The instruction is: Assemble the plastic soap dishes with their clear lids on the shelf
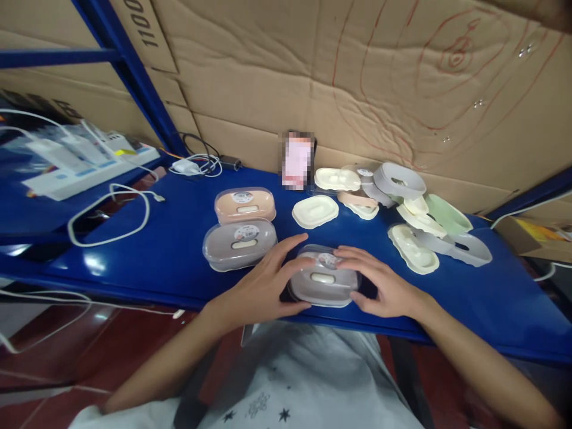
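At the counter's (170,262) near edge, both hands cup a grey lidded case (322,276): the left hand (263,286) and right hand (384,286) press its ends, steadying it flat. Two closed cases (241,229) sit left of it; loose lids and trays (402,208) crowd the far right corner.

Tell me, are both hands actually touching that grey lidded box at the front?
Touching. The head view shows the left hand and right hand with fingers laid on the grey box, one at each end.
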Action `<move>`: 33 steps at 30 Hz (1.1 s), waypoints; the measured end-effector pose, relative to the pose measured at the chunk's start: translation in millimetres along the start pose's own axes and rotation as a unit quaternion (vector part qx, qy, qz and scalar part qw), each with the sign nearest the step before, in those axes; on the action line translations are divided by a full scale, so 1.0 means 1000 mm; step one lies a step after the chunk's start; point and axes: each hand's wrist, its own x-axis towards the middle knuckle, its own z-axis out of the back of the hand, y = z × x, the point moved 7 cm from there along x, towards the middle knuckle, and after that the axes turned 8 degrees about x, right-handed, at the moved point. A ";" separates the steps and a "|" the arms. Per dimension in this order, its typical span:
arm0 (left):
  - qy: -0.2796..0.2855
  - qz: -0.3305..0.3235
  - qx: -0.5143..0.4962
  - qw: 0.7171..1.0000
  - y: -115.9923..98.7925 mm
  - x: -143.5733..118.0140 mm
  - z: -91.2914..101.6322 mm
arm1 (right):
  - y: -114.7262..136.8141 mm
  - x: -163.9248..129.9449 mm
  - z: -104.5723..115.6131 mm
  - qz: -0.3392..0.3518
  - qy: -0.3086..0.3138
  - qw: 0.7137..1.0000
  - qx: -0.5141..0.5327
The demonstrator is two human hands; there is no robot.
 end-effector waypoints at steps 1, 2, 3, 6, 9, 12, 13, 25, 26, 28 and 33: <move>0.017 0.002 -0.002 1.000 0.001 0.000 -0.002 | 0.004 0.000 -0.007 0.018 0.001 1.000 -0.019; 0.035 0.001 -0.002 0.999 0.001 0.000 -0.005 | 0.008 0.000 -0.012 0.036 0.000 0.998 -0.042; 0.053 -0.001 -0.002 0.999 0.001 0.000 -0.007 | 0.010 0.000 -0.016 0.052 -0.004 0.996 -0.068; 0.086 -0.002 -0.001 0.996 0.002 -0.001 -0.010 | 0.012 -0.003 -0.026 0.084 0.005 0.986 -0.144; 0.086 0.008 -0.002 0.996 0.004 -0.002 -0.009 | 0.011 -0.006 -0.033 0.090 0.015 0.977 -0.191; 0.085 0.012 -0.005 0.996 0.006 -0.002 -0.010 | 0.012 -0.008 -0.035 0.085 -0.002 0.976 -0.203; 0.085 0.013 -0.003 0.996 0.006 -0.002 -0.010 | 0.012 -0.008 -0.036 0.083 -0.005 0.977 -0.199; -0.008 0.009 0.200 0.980 0.030 -0.051 0.038 | -0.060 0.071 -0.009 -0.065 -0.019 0.973 -0.219; -0.010 0.016 0.214 0.977 0.037 -0.054 0.041 | -0.065 0.077 -0.009 -0.073 -0.015 0.970 -0.230; -0.014 0.037 0.239 0.970 0.052 -0.057 0.046 | -0.063 0.080 -0.013 -0.067 0.000 0.970 -0.234; -0.061 0.089 0.280 0.954 0.062 -0.048 0.057 | -0.027 0.069 0.002 0.013 0.005 0.979 -0.203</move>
